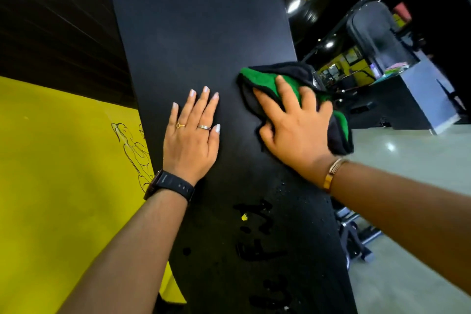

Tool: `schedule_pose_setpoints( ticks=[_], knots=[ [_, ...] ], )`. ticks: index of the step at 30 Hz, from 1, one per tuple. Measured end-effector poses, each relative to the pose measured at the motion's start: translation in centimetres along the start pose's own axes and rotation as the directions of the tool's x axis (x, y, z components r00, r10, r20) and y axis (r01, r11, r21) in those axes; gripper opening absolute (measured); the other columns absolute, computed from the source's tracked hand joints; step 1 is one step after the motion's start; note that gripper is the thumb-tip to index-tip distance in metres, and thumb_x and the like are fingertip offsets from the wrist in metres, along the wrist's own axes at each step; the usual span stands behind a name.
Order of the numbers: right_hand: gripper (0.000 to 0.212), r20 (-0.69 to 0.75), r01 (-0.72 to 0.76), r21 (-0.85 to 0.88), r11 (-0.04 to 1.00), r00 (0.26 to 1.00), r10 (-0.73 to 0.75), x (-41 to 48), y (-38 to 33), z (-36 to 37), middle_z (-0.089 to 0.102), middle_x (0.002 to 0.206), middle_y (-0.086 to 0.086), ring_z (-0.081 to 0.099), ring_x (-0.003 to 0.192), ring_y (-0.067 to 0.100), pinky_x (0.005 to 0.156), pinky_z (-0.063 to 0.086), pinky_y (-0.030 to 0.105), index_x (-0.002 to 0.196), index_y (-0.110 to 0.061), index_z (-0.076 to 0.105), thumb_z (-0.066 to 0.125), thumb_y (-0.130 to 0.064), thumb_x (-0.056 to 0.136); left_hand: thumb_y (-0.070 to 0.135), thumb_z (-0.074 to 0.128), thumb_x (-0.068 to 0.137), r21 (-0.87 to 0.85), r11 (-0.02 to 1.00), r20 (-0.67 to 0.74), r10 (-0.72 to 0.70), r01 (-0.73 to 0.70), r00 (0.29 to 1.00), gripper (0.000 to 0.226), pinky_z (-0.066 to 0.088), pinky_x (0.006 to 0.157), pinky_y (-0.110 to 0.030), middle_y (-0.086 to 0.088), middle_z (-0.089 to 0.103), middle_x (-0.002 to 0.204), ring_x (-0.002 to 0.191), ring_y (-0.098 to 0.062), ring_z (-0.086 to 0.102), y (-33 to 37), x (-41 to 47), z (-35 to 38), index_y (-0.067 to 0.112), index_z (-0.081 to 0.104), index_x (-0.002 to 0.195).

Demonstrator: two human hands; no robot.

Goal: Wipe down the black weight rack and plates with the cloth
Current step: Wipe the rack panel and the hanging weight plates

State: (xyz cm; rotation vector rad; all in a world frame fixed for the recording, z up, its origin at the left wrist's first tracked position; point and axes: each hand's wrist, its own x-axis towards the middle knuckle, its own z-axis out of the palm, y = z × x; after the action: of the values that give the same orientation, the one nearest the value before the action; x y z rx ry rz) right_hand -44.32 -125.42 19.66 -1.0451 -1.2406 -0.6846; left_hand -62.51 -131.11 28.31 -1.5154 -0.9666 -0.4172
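A tall flat black panel of the weight rack [198,41] fills the middle of the head view, with water droplets and glossy letters low on it. My left hand [192,135] lies flat on the panel, fingers straight, a black watch on the wrist. To its right, my right hand [295,125] presses a green and black cloth [265,81] against the panel near its right edge, fingers spread over the cloth. No weight plates show.
A yellow wall [63,173] with a line drawing stands left of the panel. Grey floor [407,211] opens to the right. Gym equipment [377,38] stands at the back right, and metal machine feet [356,237] sit by the panel's lower right edge.
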Motion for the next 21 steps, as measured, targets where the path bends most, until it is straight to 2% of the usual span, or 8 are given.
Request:
schedule_pose_setpoints(
  ticks=[2, 5, 9, 11, 14, 16, 19, 21],
  knots=[
    [0.056, 0.013, 0.005, 0.007, 1.000, 1.000, -0.005, -2.5, -0.9, 0.1, 0.050, 0.142, 0.011, 0.044, 0.109, 0.037, 0.078, 0.039, 0.049, 0.130, -0.033, 0.055, 0.048, -0.042, 0.075, 0.032, 0.034, 0.097, -0.006, 1.000, -0.028, -0.013, 0.013, 1.000, 0.055, 0.015, 0.117, -0.045, -0.004, 0.031, 0.157, 0.145, -0.023, 0.025, 0.1, 0.0, 0.2, 0.016, 0.034, 0.150],
    [0.058, 0.015, 0.231, -0.003, 0.973, 0.973, -0.231, -7.3, -1.2, 0.2, 0.049, 0.143, 0.010, 0.043, 0.109, 0.036, 0.078, 0.037, 0.046, 0.131, -0.034, 0.051, 0.050, -0.044, 0.073, 0.031, 0.035, 0.098, -0.005, 1.000, -0.065, 0.000, -0.001, 0.998, 0.054, 0.014, 0.117, -0.043, -0.005, 0.033, 0.156, 0.145, -0.024, 0.026, 0.2, -0.1, 0.4, 0.016, 0.036, 0.149],
    [0.061, 0.079, 0.619, 0.008, 0.785, 0.783, -0.617, -12.4, 1.3, -0.2, 0.042, 0.145, 0.007, 0.047, 0.110, 0.032, 0.073, 0.029, 0.038, 0.129, -0.035, 0.045, 0.059, -0.050, 0.072, 0.031, 0.035, 0.098, -0.003, 1.000, -0.074, -0.010, 0.010, 0.997, 0.054, 0.015, 0.117, -0.044, -0.006, 0.033, 0.156, 0.145, -0.026, 0.027, 0.4, -0.3, 0.4, 0.015, 0.037, 0.149],
    [0.061, 0.087, 0.712, 0.021, 0.702, 0.698, -0.710, -12.3, 3.2, -0.3, 0.041, 0.144, 0.007, 0.047, 0.111, 0.031, 0.077, 0.031, 0.042, 0.126, -0.034, 0.045, 0.062, -0.051, 0.071, 0.031, 0.034, 0.098, -0.007, 1.000, -0.057, -0.014, 0.013, 0.998, 0.054, 0.015, 0.117, -0.045, -0.006, 0.032, 0.156, 0.145, -0.027, 0.026, 0.4, -0.3, 0.3, 0.015, 0.036, 0.149],
    [0.053, 0.050, 0.647, -0.015, 0.762, 0.762, -0.646, -8.3, 5.0, -0.2, 0.054, 0.138, 0.009, 0.047, 0.117, 0.034, 0.093, 0.027, 0.069, 0.125, -0.033, 0.048, 0.055, -0.047, 0.075, 0.031, 0.033, 0.098, -0.001, 1.000, -0.046, -0.012, 0.012, 0.999, 0.055, 0.015, 0.117, -0.046, -0.007, 0.031, 0.157, 0.145, -0.028, 0.026, 0.4, -0.4, 0.3, 0.015, 0.035, 0.150],
    [0.053, 0.056, 0.530, -0.054, 0.846, 0.848, -0.527, -4.3, 5.1, -0.2, 0.054, 0.139, 0.011, 0.043, 0.124, 0.040, 0.095, 0.024, 0.077, 0.128, -0.033, 0.049, 0.049, -0.047, 0.077, 0.031, 0.034, 0.098, 0.004, 1.000, -0.054, -0.013, 0.014, 0.998, 0.055, 0.015, 0.118, -0.046, -0.006, 0.031, 0.157, 0.145, -0.027, 0.026, 0.3, -0.4, 0.4, 0.015, 0.035, 0.150],
    [0.061, 0.088, 0.247, -0.001, 0.969, 0.965, -0.246, 0.8, 3.5, -0.8, 0.045, 0.146, 0.015, 0.036, 0.131, 0.050, 0.087, 0.039, 0.068, 0.134, -0.032, 0.051, 0.049, -0.048, 0.075, 0.031, 0.035, 0.097, 0.002, 1.000, -0.079, -0.020, 0.020, 0.997, 0.054, 0.015, 0.118, -0.044, -0.005, 0.033, 0.156, 0.145, -0.026, 0.027, 0.4, -0.5, 0.5, 0.015, 0.037, 0.149],
    [0.062, 0.087, 0.068, 0.035, 0.997, 0.994, -0.071, 1.8, 1.9, -1.0, 0.044, 0.146, 0.014, 0.040, 0.130, 0.049, 0.081, 0.043, 0.059, 0.136, -0.031, 0.051, 0.049, -0.049, 0.076, 0.031, 0.035, 0.097, -0.002, 1.000, -0.093, -0.022, 0.022, 0.995, 0.054, 0.015, 0.118, -0.044, -0.005, 0.033, 0.156, 0.145, -0.025, 0.027, 0.5, -0.5, 0.6, 0.016, 0.038, 0.149]
  ],
)
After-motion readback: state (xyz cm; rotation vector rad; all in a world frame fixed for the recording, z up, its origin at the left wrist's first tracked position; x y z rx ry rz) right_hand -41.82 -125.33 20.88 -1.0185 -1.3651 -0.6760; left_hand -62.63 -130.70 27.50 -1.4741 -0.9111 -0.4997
